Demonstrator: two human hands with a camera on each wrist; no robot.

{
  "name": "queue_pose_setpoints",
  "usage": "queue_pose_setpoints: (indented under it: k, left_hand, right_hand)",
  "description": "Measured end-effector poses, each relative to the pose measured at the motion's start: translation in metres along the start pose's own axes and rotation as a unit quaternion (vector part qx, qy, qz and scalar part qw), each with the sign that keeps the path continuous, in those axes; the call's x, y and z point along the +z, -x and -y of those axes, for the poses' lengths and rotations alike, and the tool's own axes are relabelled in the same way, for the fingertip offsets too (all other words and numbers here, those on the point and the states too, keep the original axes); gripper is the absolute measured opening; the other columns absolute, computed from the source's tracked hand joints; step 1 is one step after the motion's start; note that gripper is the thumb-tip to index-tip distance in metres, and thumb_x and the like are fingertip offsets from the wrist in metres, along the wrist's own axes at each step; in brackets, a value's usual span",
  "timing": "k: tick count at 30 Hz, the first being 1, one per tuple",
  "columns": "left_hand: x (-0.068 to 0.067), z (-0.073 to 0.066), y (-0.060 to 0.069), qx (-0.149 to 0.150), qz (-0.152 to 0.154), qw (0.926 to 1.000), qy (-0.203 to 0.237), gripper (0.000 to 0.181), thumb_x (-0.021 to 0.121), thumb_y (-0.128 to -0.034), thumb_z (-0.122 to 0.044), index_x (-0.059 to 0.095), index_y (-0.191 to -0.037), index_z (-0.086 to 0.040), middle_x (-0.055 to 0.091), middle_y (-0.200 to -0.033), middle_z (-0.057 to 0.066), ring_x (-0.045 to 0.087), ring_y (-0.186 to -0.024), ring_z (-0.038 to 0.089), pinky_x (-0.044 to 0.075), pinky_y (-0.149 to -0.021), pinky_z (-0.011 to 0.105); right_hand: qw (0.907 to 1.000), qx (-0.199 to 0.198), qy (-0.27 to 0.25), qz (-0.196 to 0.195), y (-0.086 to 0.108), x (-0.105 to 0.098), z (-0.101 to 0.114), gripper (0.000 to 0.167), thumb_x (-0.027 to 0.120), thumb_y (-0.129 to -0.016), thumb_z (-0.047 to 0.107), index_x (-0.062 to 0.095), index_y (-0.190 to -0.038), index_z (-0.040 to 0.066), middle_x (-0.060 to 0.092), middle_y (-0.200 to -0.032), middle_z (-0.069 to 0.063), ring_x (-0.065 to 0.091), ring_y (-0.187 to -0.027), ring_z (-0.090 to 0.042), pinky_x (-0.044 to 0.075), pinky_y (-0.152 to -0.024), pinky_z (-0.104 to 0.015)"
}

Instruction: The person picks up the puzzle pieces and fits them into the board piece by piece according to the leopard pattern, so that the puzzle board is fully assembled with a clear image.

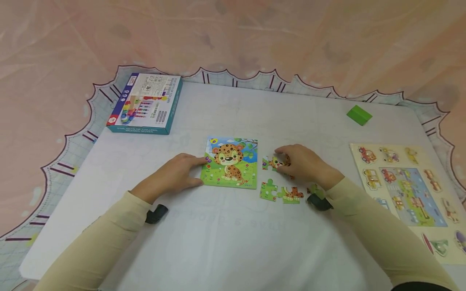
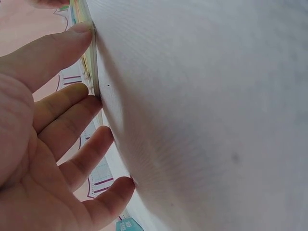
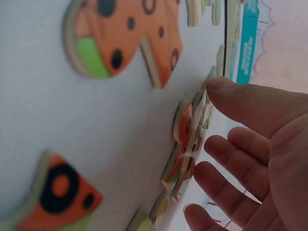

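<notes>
A square leopard picture board point(image 1: 233, 176) lies flat mid-table, showing a spotted cub on grass under blue sky. My left hand point(image 1: 174, 173) touches its left edge with thumb and fingertips; the left wrist view shows those fingers point(image 2: 72, 118) fairly straight. To the board's right, my right hand point(image 1: 303, 163) rests at a leopard-face jigsaw piece point(image 1: 277, 162), partly covering it. In the right wrist view the thumb and fingers point(image 3: 236, 144) are spread beside a row of wooden pieces point(image 3: 183, 127). Nearer me lie a green jigsaw piece point(image 1: 268, 190) and a leopard-body piece point(image 1: 292, 195).
A boxed bead set point(image 1: 145, 103) lies at the back left. A green block point(image 1: 359, 115) sits at the back right. On the right is a vehicle-and-toy picture board point(image 1: 371, 161). Another jigsaw piece point(image 1: 316, 190) shows partly under my right wrist.
</notes>
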State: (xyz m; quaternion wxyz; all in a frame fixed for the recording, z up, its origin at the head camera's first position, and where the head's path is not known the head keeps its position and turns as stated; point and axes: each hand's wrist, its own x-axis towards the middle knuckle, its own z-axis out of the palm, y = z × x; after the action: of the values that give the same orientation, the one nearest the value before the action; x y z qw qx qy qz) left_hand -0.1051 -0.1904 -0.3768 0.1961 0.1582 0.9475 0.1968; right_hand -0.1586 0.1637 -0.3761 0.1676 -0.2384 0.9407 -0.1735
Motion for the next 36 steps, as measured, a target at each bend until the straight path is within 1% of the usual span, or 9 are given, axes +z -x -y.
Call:
queue_pose_setpoints:
  k: [6,9,18,22,30,36]
  left_hand:
    - [-0.0003,-0.0004,-0.0003,0.001,0.001,1.0,0.001,0.065,0.079,-0.0873,-0.022,0.053,-0.146,-0.009,0.055,-0.142,0.016,0.042,-0.136,0.037,0.036,-0.111,0.053]
    - [-0.0004,-0.0009,-0.0003,0.002,0.001,1.0,0.001,0.065,0.079,-0.0875,-0.022,0.053,-0.146,-0.009,0.055,-0.142,0.016,0.042,-0.136,0.037,0.036,-0.111,0.053]
    - [-0.0015,-0.0008,0.0012,0.009,-0.001,0.9999,-0.005,0.065,0.079,-0.0877,-0.021,0.053,-0.146,-0.009,0.055,-0.142,0.016,0.043,-0.135,0.038,0.036,-0.111,0.053]
    - [-0.0013,-0.0006,0.001,0.005,0.002,1.0,-0.006,0.066,0.079,-0.0876,-0.022,0.053,-0.146,-0.01,0.055,-0.142,0.016,0.042,-0.135,0.037,0.036,-0.111,0.053]
    - [-0.0013,-0.0012,0.0008,0.001,0.004,1.0,0.001,0.066,0.079,-0.0876,-0.022,0.053,-0.146,-0.01,0.054,-0.142,0.017,0.042,-0.136,0.038,0.036,-0.111,0.053]
    - [-0.0017,-0.0017,0.0016,0.001,0.006,1.0,0.001,0.066,0.079,-0.0877,-0.022,0.053,-0.147,-0.009,0.054,-0.143,0.016,0.041,-0.136,0.037,0.035,-0.112,0.053]
  right_hand:
    - [0.9999,-0.013,-0.004,-0.008,-0.001,0.0039,-0.0012,0.048,0.075,-0.091,0.021,0.062,-0.131,0.0,0.068,-0.113,-0.011,0.056,-0.097,-0.027,0.049,-0.09,-0.046]
    - [0.9998,-0.016,-0.003,-0.011,-0.0009,0.0048,-0.0004,0.043,0.075,-0.091,0.02,0.065,-0.128,0.0,0.068,-0.11,-0.01,0.056,-0.097,-0.026,0.049,-0.089,-0.045]
    - [0.9982,-0.041,0.039,-0.022,-0.0012,0.0025,0.0031,0.039,0.074,-0.091,0.023,0.068,-0.123,0.001,0.068,-0.114,-0.013,0.058,-0.105,-0.028,0.049,-0.093,-0.046]
    - [0.9978,-0.04,0.05,-0.016,-0.0026,0.0017,0.0043,0.039,0.074,-0.091,0.023,0.068,-0.123,0.001,0.068,-0.116,-0.014,0.059,-0.107,-0.03,0.049,-0.095,-0.047]
    - [0.9988,-0.027,0.038,-0.013,-0.0044,0.0014,0.0057,0.043,0.074,-0.091,0.023,0.066,-0.125,0.0,0.066,-0.12,-0.016,0.058,-0.113,-0.032,0.047,-0.099,-0.049]
    - [0.999,-0.025,0.033,-0.018,-0.0032,-0.0003,0.0053,0.045,0.075,-0.091,0.025,0.065,-0.126,0.0,0.067,-0.12,-0.015,0.058,-0.112,-0.031,0.048,-0.098,-0.048]
